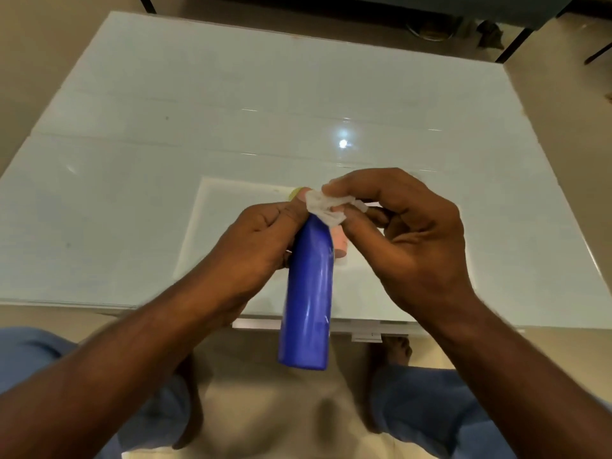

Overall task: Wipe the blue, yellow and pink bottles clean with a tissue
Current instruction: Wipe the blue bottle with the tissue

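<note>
The left hand [265, 240] grips the blue bottle [309, 293] near its top end, fingers curled around the narrow part, so the long body hangs free toward the person and is open for wiping. The right hand [407, 240] pinches a small crumpled tissue [323, 207] between thumb and fingertips and presses it against the top of the bottle, just beside the left thumb. I judge that the neck or cap area is being cleaned now, because the tissue sits only there and the body below is uncovered. The bottle is held in the air, tilted, its base pointing to the near side above the table edge, which lets the left hand turn it while the right one rubs. Behind the hands, a pink bottle [341, 248] shows partly at the right of the blue one, and a small yellow piece [295, 193], probably the yellow bottle, shows just past the left thumb; both are mostly hidden, so I cannot tell how they stand. They seem to wait on the pale glass table [165, 144], close at hand for their turn. So 1 of 3 bottles is in work, and 2 appear not yet taken.
</note>
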`<act>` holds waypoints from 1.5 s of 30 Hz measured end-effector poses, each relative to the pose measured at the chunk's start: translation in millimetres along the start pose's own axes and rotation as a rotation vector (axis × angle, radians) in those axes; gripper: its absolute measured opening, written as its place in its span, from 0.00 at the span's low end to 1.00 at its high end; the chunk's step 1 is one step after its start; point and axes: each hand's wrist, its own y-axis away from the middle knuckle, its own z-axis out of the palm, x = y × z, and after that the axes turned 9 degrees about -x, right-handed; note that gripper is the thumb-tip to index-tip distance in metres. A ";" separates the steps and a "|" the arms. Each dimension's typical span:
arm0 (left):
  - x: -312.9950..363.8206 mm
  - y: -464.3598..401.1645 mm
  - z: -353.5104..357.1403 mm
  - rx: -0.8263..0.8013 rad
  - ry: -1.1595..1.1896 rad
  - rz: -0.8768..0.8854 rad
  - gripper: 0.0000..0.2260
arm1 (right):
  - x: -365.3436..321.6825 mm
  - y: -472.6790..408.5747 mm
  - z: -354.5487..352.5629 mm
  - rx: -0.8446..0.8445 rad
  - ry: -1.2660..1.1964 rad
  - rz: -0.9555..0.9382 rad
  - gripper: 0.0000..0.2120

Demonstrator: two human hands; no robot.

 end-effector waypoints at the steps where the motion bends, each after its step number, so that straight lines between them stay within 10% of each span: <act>1: -1.2 -0.3 0.3 0.011 0.021 -0.010 0.13 | -0.2 0.0 0.2 -0.020 0.015 -0.018 0.10; 17: -6.8 -9.5 -11.0 0.205 0.198 -0.171 0.23 | -14.7 8.1 4.9 -0.281 0.015 -0.166 0.10; 23: -13.5 -9.0 -5.7 0.222 0.146 -0.180 0.19 | -9.0 2.9 8.8 -0.082 0.123 -0.024 0.10; 30: -12.1 -14.8 -13.3 0.294 0.124 -0.182 0.23 | -21.7 20.3 20.6 -0.345 0.066 -0.230 0.08; 36: -21.0 -14.5 -12.8 0.279 0.087 -0.174 0.21 | -9.6 8.8 14.9 -0.132 0.247 -0.129 0.11; 45: -23.1 -20.7 -19.3 0.319 0.044 -0.134 0.26 | -13.7 17.5 19.6 -0.270 0.225 -0.262 0.08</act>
